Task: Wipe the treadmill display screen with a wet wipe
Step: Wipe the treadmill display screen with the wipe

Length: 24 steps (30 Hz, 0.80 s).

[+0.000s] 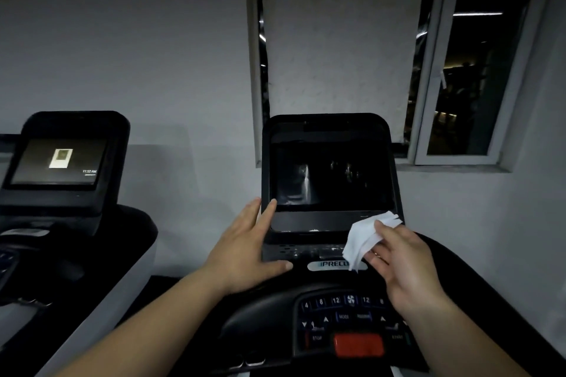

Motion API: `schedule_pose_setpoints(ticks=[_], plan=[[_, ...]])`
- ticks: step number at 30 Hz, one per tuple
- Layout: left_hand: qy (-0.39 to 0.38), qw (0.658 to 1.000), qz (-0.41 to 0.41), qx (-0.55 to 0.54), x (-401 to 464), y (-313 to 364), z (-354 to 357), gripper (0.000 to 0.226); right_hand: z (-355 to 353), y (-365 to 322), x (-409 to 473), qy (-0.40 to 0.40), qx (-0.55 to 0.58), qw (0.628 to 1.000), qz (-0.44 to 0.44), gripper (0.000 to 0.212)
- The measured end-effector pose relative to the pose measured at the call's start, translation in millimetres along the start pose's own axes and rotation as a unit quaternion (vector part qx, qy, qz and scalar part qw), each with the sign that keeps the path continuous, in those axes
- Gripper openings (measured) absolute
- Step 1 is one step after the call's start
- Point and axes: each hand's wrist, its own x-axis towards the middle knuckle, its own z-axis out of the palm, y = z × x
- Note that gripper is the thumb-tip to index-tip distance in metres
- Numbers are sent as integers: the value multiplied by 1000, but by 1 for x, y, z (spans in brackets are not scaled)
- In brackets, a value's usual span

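The treadmill's dark display screen (pixel 332 176) sits straight ahead in a black console housing, switched off and reflecting faint shapes. My left hand (pixel 245 248) lies against the housing's lower left corner with straight fingers, index tip at the screen's bottom left edge and thumb along the ledge below. My right hand (pixel 401 263) pinches a crumpled white wet wipe (pixel 366 239) just below the screen's lower right corner. The wipe hangs over the console's lower bezel, apart from the glass.
Below the screen is a control panel (pixel 349 324) with numbered keys and a red stop button (pixel 358 344). A second treadmill with a lit screen (pixel 59 161) stands to the left. A window (pixel 477 58) with a white sheet is behind the console.
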Motion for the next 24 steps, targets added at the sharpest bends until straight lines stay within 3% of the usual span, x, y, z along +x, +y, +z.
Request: schedule_pose_setpoints(ticks=[12, 17, 24], plan=[[-13, 996, 22, 90, 200, -71, 39, 126, 51, 39, 197, -10, -63, 998, 15, 12], [-34, 993, -5, 111, 266, -120, 50, 131, 73, 58, 253, -14, -75, 997, 27, 14], [-82, 971, 41, 223, 346, -189, 75, 135, 110, 86, 323, 38, -121, 992, 16, 12]])
